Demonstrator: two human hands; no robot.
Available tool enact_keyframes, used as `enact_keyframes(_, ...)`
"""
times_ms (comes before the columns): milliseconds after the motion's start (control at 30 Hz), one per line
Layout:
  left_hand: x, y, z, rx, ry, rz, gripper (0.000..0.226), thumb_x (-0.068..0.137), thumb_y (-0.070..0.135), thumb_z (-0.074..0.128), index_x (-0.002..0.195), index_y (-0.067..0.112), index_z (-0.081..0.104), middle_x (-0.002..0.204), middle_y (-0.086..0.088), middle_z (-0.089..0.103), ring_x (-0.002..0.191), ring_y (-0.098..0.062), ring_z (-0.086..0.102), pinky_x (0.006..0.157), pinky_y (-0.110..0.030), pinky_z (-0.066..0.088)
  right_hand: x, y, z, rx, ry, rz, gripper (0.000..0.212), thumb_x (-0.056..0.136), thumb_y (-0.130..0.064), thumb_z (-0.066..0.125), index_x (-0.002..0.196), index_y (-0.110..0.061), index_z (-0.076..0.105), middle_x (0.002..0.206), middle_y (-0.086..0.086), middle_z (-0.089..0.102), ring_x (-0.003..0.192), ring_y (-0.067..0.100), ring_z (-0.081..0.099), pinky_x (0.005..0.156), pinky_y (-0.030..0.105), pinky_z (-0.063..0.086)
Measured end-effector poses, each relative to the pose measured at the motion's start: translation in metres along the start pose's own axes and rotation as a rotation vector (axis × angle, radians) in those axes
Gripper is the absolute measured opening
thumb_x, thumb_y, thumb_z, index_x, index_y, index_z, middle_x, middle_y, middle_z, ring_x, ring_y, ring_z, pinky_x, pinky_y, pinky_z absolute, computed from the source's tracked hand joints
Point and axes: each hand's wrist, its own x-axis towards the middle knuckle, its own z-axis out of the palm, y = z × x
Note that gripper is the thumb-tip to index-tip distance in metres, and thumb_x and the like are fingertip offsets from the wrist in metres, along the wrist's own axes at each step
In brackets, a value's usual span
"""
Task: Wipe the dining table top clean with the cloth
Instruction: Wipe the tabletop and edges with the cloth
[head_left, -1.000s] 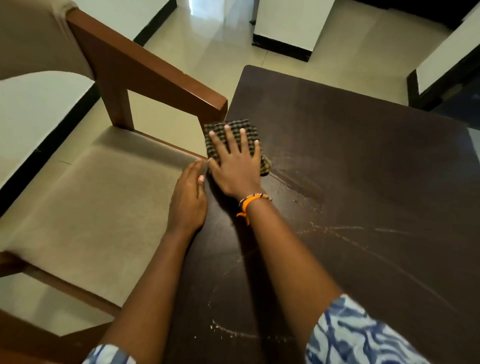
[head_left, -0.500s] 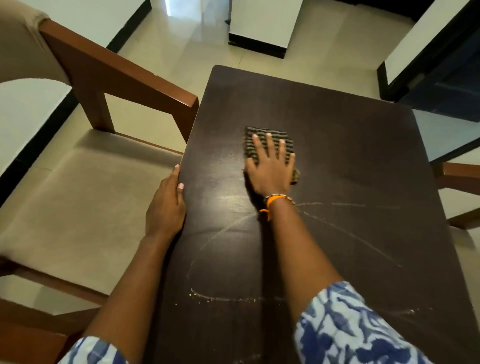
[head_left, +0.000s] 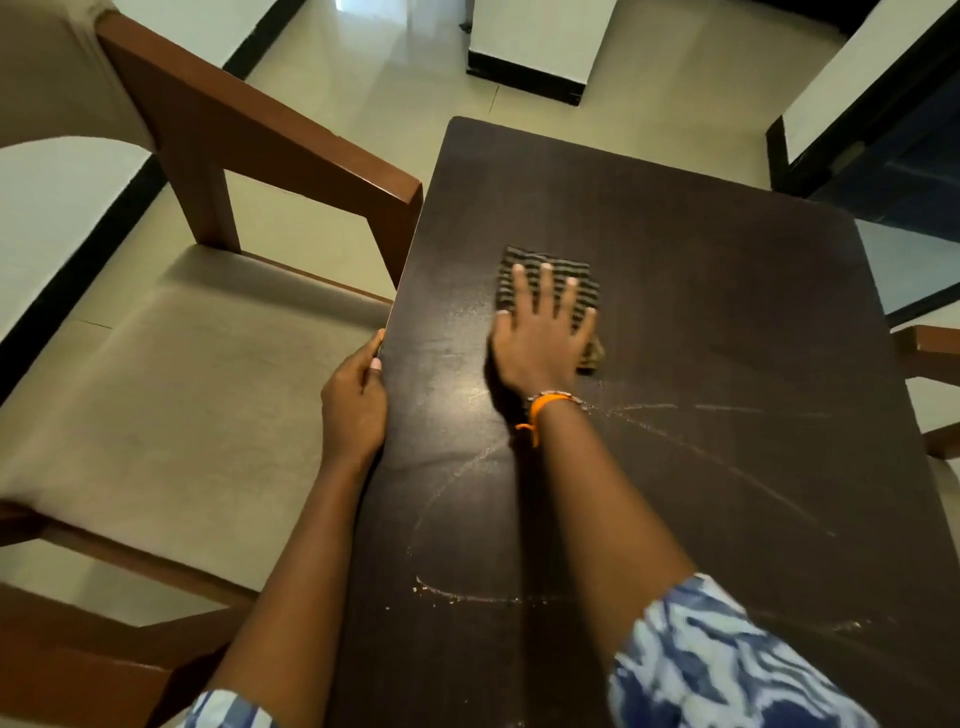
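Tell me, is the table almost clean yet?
Not yet. The far part of the table looks smooth and dark already. The right hand presses the cloth flat mid-table, while the left hand rests on the table's edge. Pale crumb streaks near the person need wiping.

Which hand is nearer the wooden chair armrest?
Left. The left hand rests at the table edge beside the armrest; the right hand presses the cloth farther in.
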Motion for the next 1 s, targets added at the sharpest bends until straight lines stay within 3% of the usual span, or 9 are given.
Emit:
enact_keyframes(133,-0.001,0.003,-0.001,-0.004,0.013,0.053,0.032,0.094,0.011,0.042,0.121,0.011,0.059,0.117,0.001,0.061,0.103,-0.006,0.056,0.084,-0.011,0.044,-0.017,-0.082,0.019,0.019,-0.067,-0.249,0.057,0.096,-0.039,0.033,0.149,-0.032,0.013,0.160,0.002,0.004,0.146,0.029,-0.003,0.113,0.057,-0.007)
enact_keyframes(200,-0.002,0.004,-0.002,0.014,0.042,0.068,0.025,0.092,0.006,0.042,0.105,0.010,0.064,0.102,-0.005,0.064,0.084,-0.004,0.057,0.074,-0.019,0.048,-0.030,-0.091,0.022,0.042,-0.091,-0.326,0.055,0.095,-0.038,0.034,0.148,-0.033,0.018,0.159,0.000,0.008,0.146,0.027,-0.001,0.114,0.054,-0.006)
enact_keyframes(300,-0.004,0.007,-0.003,0.046,0.046,0.053,0.029,0.094,0.009,0.041,0.113,0.008,0.062,0.106,-0.004,0.061,0.094,-0.011,0.056,0.075,-0.015,0.044,-0.037,-0.065,0.015,0.074,-0.109,-0.392,0.056,0.094,-0.038,0.037,0.147,-0.037,0.019,0.159,-0.004,0.010,0.146,0.024,0.001,0.115,0.051,-0.005)
enact_keyframes(400,-0.006,0.010,-0.003,0.037,0.038,-0.005,0.032,0.095,0.012,0.039,0.120,0.009,0.059,0.108,0.003,0.057,0.100,-0.010,0.054,0.076,-0.009,0.040,-0.031,-0.016,0.004,0.050,-0.089,-0.287,0.056,0.095,-0.039,0.035,0.147,-0.039,0.015,0.159,-0.005,0.008,0.146,0.023,0.001,0.116,0.051,-0.003)
enact_keyframes(500,-0.005,0.005,-0.004,0.042,0.040,-0.023,0.032,0.096,0.014,0.037,0.114,0.010,0.063,0.107,0.001,0.062,0.097,-0.014,0.058,0.080,-0.020,0.044,-0.021,0.050,-0.012,-0.006,-0.034,-0.116,0.055,0.096,-0.040,0.034,0.148,-0.039,0.014,0.159,-0.004,0.008,0.146,0.023,0.002,0.115,0.052,0.001)
enact_keyframes(600,-0.004,0.000,-0.005,0.055,0.044,-0.063,0.032,0.097,0.020,0.037,0.094,0.005,0.065,0.091,-0.009,0.065,0.080,-0.018,0.057,0.065,-0.021,0.044,-0.019,0.112,-0.026,-0.060,0.019,0.076,0.056,0.096,-0.037,0.036,0.148,-0.032,0.018,0.159,0.000,0.008,0.146,0.026,0.003,0.116,0.054,0.004)
enact_keyframes(700,-0.004,0.002,-0.004,0.026,0.032,-0.073,0.032,0.097,0.020,0.037,0.090,0.002,0.064,0.084,-0.009,0.062,0.072,-0.014,0.052,0.060,-0.020,0.041,-0.027,0.129,-0.029,-0.103,0.086,0.124,0.058,0.094,-0.031,0.039,0.148,-0.019,0.021,0.159,0.003,0.005,0.146,0.027,0.000,0.116,0.050,-0.001)
enact_keyframes(800,-0.001,-0.002,-0.004,-0.005,0.031,-0.100,0.034,0.096,0.019,0.038,0.089,-0.002,0.063,0.085,-0.013,0.062,0.075,-0.018,0.052,0.061,-0.025,0.042,-0.034,0.102,-0.024,-0.070,0.080,0.115,0.060,0.096,-0.029,0.036,0.149,-0.011,0.017,0.159,0.006,0.004,0.147,0.025,0.003,0.118,0.045,0.004)
enact_keyframes(1000,0.000,-0.007,-0.008,-0.157,-0.032,-0.176,0.028,0.095,0.016,0.038,0.094,0.009,0.065,0.096,-0.008,0.065,0.088,-0.018,0.059,0.072,-0.025,0.046,-0.035,-0.028,0.009,0.006,-0.018,-0.177,0.062,0.097,-0.034,0.030,0.150,-0.013,0.007,0.159,0.007,-0.002,0.146,0.024,-0.003,0.118,0.043,-0.003)
